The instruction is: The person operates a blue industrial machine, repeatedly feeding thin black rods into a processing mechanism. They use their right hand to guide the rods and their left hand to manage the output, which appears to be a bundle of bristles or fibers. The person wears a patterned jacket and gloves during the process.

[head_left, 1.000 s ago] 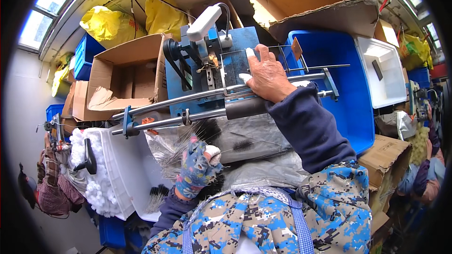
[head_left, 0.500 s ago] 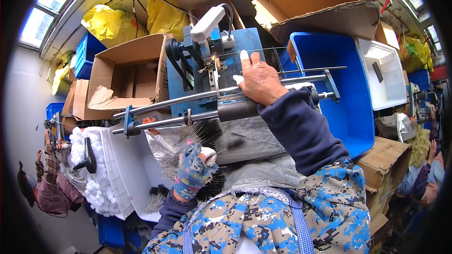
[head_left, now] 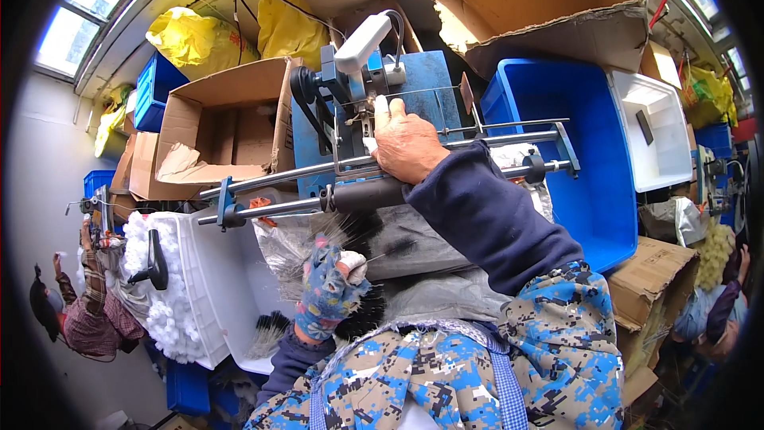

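Observation:
My right hand (head_left: pixel 410 142), bare with white tape on two fingertips, is on the sliding carriage of a blue bench machine (head_left: pixel 430 80). Its index and middle fingers stretch toward the metal jaw (head_left: pixel 364 115); the other fingers are partly hidden. Below that hand, the carriage's dark grey sleeve (head_left: pixel 368 195) sits on a steel rail. Low at the left, my left hand (head_left: pixel 330 291) wears a flowered fingerless glove. It is closed round a bundle of black-bristled wire brushes (head_left: pixel 368 310), whose thin stems fan out upward.
A white bin (head_left: pixel 239 283) with a few brushes stands at left, beside white fluffy pieces (head_left: pixel 167 322). An open carton (head_left: pixel 227 111) is behind it. At right are a deep blue bin (head_left: pixel 593 215) and a white tray (head_left: pixel 656 131). Other people sit at both sides.
My right hand has slid left along the rails, and the sleeve and carriage have moved with it. The left hand keeps its hold on the brushes in nearly the same place.

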Available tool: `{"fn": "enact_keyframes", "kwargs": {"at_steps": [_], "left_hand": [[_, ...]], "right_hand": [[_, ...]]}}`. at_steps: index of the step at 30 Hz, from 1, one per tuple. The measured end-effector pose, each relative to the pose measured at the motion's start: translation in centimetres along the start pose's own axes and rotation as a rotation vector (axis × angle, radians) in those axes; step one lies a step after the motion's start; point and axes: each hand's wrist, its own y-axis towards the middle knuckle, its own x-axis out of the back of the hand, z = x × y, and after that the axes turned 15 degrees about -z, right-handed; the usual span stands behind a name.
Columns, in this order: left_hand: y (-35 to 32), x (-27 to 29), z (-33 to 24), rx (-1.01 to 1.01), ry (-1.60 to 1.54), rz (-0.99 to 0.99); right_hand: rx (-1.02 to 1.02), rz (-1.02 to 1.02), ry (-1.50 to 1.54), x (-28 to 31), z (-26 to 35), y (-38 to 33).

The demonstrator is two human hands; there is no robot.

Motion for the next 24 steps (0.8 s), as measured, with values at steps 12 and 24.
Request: {"fn": "enact_keyframes", "kwargs": {"at_steps": [12,24], "left_hand": [[-0.9,1.6,2.3,0.309,-0.005,-0.201],[-0.8,4.7,2.5,0.694,-0.404,-0.53]], "right_hand": [[0.017,-0.166,-0.264,6.2,-7.3,1.0],[0.188,0.165,0.107,13.0,-5.1,-6.8]]}}
